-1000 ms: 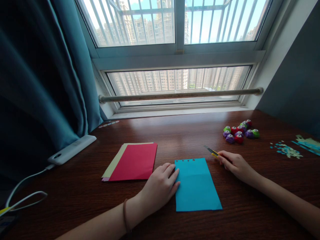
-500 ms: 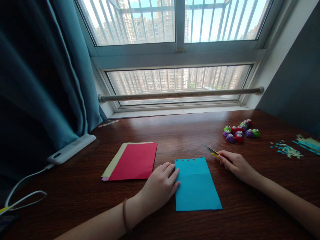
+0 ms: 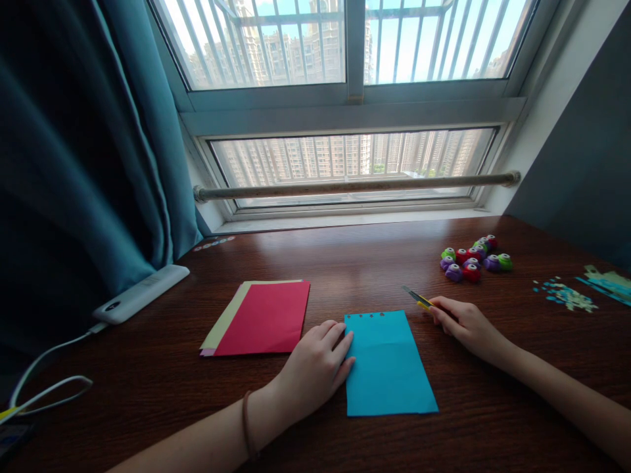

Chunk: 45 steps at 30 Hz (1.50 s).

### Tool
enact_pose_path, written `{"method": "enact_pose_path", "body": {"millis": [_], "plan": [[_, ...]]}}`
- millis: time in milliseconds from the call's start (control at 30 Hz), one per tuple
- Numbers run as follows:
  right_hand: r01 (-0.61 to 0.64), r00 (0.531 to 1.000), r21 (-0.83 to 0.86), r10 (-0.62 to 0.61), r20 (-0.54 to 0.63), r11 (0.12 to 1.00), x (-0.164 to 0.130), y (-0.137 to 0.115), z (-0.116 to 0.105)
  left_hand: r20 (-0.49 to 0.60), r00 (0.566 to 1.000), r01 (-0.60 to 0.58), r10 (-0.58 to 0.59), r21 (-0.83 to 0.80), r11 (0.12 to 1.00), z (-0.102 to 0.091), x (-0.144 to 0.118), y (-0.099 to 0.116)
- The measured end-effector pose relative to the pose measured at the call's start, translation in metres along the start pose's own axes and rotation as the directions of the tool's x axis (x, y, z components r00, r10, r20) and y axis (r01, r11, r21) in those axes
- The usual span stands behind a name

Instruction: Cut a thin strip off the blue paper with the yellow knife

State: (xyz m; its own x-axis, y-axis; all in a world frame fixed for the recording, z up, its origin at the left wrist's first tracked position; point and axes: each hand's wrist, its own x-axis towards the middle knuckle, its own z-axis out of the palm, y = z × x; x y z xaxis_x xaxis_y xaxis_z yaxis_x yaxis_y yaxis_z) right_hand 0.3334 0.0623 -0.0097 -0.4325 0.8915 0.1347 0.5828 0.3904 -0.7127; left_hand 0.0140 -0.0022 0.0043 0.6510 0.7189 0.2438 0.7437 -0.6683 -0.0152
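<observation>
A sheet of blue paper [image 3: 387,368] lies flat on the table, with several small notches along its far edge. My left hand [image 3: 320,361] rests open at the sheet's left side, fingertips touching its edge. My right hand [image 3: 458,322] is closed around a utility knife [image 3: 421,301] with yellow on its body; the blade points to the far left, beyond and to the right of the sheet. Left of my left hand sits a stack of coloured paper [image 3: 266,318], red on top with pale green and pink showing beneath.
Several toy figures in purple, red and green [image 3: 472,263] cluster at the far right. Small paper bits [image 3: 566,294] and paper strips [image 3: 608,286] lie at the right edge. A white device [image 3: 142,293] with a cable [image 3: 54,351] is on the left. The window [image 3: 352,164] stands behind the table.
</observation>
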Motion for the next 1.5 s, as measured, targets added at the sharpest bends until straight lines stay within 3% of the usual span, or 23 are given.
{"method": "enact_pose_path", "body": {"millis": [1500], "plan": [[-0.001,1.0,-0.018,0.001,-0.002,1.0,-0.0002,-0.0018,-0.0013,-0.018,1.0,-0.009,0.009,0.0,1.0,-0.0021,0.0001,0.0007]]}}
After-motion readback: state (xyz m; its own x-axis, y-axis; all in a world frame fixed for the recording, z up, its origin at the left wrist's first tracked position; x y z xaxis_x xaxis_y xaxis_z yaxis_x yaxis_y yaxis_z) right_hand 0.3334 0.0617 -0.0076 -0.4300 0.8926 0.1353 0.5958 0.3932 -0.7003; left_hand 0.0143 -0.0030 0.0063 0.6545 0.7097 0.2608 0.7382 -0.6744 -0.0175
